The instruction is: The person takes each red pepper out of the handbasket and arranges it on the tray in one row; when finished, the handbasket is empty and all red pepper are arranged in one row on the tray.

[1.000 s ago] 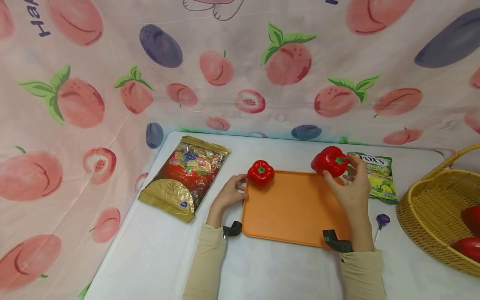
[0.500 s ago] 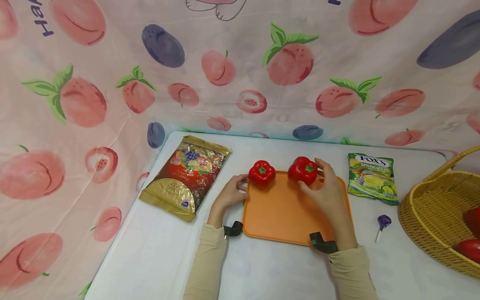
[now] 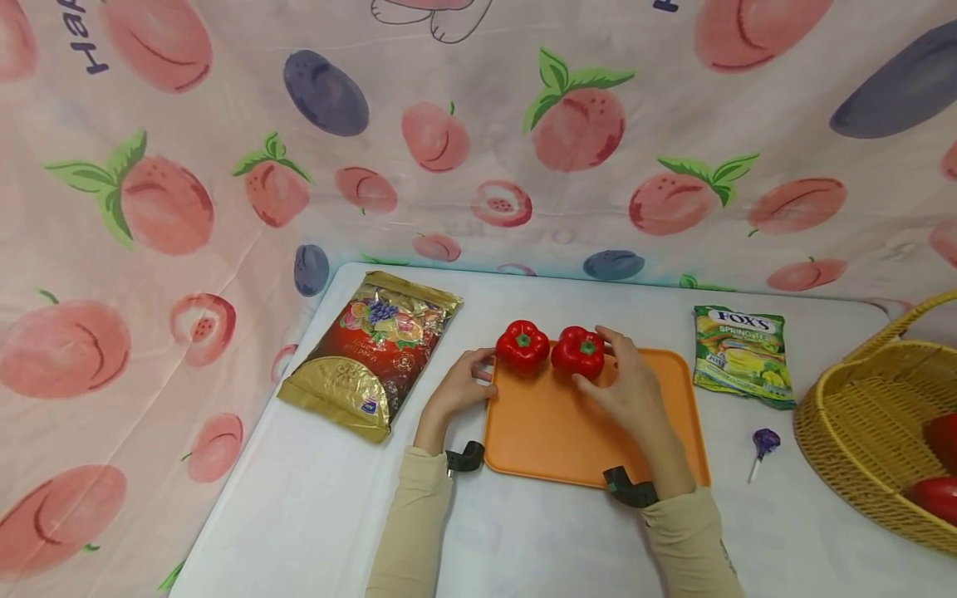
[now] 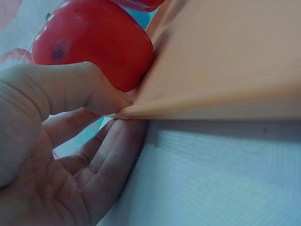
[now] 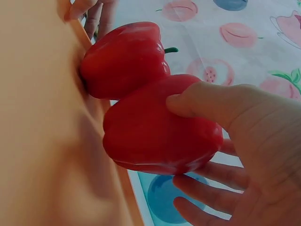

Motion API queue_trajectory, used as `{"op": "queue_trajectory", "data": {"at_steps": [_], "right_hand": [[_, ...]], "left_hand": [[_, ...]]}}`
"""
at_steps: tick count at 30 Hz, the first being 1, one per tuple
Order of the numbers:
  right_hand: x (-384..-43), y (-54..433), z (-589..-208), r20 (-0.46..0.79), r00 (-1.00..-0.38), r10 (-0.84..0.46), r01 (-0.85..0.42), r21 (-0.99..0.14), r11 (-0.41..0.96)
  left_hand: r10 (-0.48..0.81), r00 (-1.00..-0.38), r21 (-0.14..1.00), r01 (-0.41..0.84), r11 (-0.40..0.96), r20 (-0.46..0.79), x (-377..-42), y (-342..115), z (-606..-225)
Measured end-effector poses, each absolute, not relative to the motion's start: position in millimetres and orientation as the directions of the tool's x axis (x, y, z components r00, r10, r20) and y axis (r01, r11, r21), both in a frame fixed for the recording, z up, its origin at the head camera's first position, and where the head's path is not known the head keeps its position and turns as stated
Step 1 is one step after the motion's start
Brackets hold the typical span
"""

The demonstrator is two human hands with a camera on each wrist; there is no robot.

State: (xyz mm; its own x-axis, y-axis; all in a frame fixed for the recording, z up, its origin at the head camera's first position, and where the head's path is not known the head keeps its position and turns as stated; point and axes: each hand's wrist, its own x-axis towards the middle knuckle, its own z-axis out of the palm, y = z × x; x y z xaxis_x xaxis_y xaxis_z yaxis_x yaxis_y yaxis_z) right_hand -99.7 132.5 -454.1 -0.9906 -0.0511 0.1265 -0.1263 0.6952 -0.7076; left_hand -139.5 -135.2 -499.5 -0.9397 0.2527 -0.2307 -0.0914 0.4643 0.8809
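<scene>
My right hand [image 3: 628,390] holds a red bell pepper [image 5: 160,127] by its side, thumb on one face and fingers round the other. This pepper is at the far edge of the orange tray [image 3: 583,432], close beside a second red bell pepper [image 3: 522,347]. The second one stands stem up in the tray's far left corner. My left hand [image 3: 458,389] pinches the tray's left rim, thumb above and fingers below, as the left wrist view shows. Its thumb lies near the second pepper.
A gold and red candy bag [image 3: 374,353] lies left of the tray. To the right are a green FOX'S candy bag [image 3: 743,355], a purple lollipop [image 3: 764,444] and a yellow wicker basket [image 3: 830,440] with red items inside. A fruit-print cloth [image 3: 478,108] hangs behind.
My right hand has carried its pepper leftward and down from the tray's far right corner to beside the other pepper. The left hand has stayed at the tray's rim.
</scene>
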Motion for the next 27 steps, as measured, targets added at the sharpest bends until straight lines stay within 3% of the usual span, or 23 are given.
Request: {"op": "queue_trajectory", "data": {"at_steps": [27], "right_hand": [[-98.3, 129.4, -458.5, 0.123, -0.987, -0.108, -0.163, -0.667, 0.727]], "left_hand": [[0.271, -0.942, 0.884, -0.050, 0.465, -0.196, -138.2, -136.3, -499.8]]}}
